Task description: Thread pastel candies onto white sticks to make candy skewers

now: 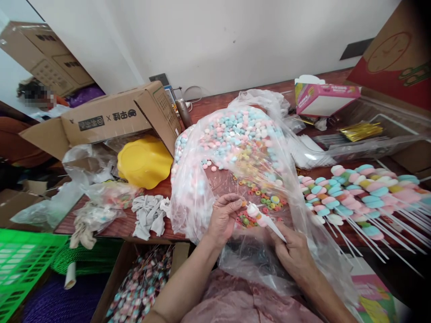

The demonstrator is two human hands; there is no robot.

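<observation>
Two hands low centre, over the open bag [208, 179]: right hand [292, 251] pinches a stick [274, 229] loaded with a white candy [252, 209]; left hand [224, 217] pinched on the candy end. Finished skewers [363, 193] right on table [215, 105]. Yellow bowl [144, 161], box [111, 116] farther left.

Between my fingers [235, 202] a white marshmallow [252, 209] sits on a thin white stick [274, 229] slanting down-right, over loose ring-shaped cereal pieces [261, 207] inside the clear plastic bag [202, 179].

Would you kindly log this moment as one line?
left hand: pinching white candy | right hand: holding stick | candy bag open | finished skewers at right
</observation>
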